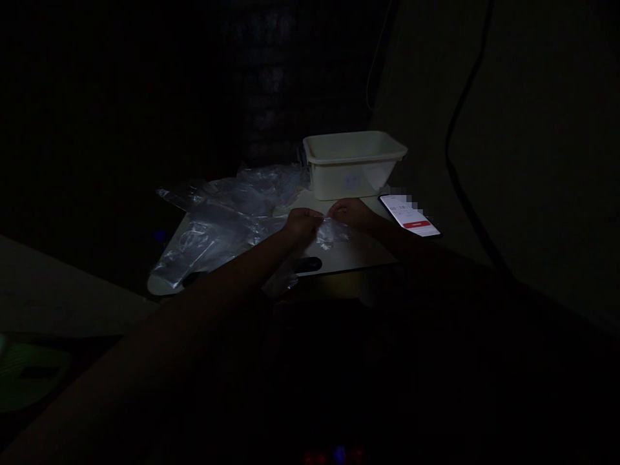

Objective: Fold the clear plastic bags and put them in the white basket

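Observation:
In dim light, a small clear plastic bag (332, 230) hangs between my two hands over the front part of a small white table (358, 254). My left hand (303, 223) pinches its upper left edge with closed fingers. At the upper right edge, the fingers of my right hand (349, 212) are curled and closed on the same bag. A spread heap of clear plastic bags (217, 223) covers the left side of the table, close to my left hand.
A cream plastic tub (346, 177) stands at the back right of the table. Right of my right hand lies a lit phone (411, 216). A dark cable (453, 168) hangs along the right wall. Something green (31, 374) shows at the lower left.

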The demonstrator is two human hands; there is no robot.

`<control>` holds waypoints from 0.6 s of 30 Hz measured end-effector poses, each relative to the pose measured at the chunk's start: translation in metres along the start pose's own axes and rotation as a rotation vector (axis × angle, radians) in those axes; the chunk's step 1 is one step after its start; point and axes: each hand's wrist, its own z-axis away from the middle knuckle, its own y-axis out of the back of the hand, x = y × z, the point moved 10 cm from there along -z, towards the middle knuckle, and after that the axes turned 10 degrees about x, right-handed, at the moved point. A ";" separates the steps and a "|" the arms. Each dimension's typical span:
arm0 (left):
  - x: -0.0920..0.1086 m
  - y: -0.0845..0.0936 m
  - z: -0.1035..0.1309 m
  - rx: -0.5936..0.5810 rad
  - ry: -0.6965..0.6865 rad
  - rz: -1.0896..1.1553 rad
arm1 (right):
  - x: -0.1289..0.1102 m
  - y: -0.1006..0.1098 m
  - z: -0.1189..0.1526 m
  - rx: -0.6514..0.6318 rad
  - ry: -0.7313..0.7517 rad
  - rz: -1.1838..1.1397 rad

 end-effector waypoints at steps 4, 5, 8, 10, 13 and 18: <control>0.003 -0.004 0.004 -0.031 0.024 0.081 | -0.006 -0.002 0.001 -0.016 0.037 -0.040; 0.004 -0.004 0.004 -0.033 0.024 0.086 | -0.006 -0.003 0.001 -0.018 0.034 -0.029; 0.003 -0.003 0.004 -0.038 0.019 0.080 | -0.004 -0.004 0.001 -0.020 0.013 -0.007; 0.003 -0.003 0.004 -0.051 0.011 0.057 | -0.003 -0.004 0.001 -0.022 0.005 -0.002; 0.003 0.000 0.002 -0.040 -0.004 -0.003 | -0.001 -0.002 0.002 -0.022 0.002 -0.010; 0.003 0.003 -0.001 -0.029 -0.020 -0.032 | 0.006 0.003 0.003 -0.010 -0.033 0.004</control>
